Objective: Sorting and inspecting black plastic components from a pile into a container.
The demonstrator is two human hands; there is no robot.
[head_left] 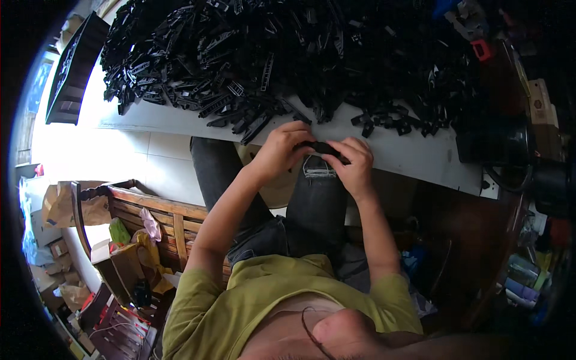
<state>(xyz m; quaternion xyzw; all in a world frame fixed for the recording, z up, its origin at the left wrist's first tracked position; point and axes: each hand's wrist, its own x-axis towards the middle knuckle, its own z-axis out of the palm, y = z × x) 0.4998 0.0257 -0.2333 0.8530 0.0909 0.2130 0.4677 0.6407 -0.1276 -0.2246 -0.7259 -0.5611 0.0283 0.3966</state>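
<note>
Black part (324, 147) is pinched by the left hand (281, 149) and right hand (355, 165), one at each end, at the table's (414, 157) near edge. A slack pinch could drop it; a brushing wrist could knock pieces off the pile (240, 60).

Head-worn fisheye, looking steeply down
From close above, I see my lap (309, 219), left hand (281, 147) and right hand (354, 162), with the tabletop (414, 155) beyond.

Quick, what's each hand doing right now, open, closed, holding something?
Left hand: closed, pinching the left end of a black piece.
Right hand: closed, pinching the right end of that same piece.
</note>
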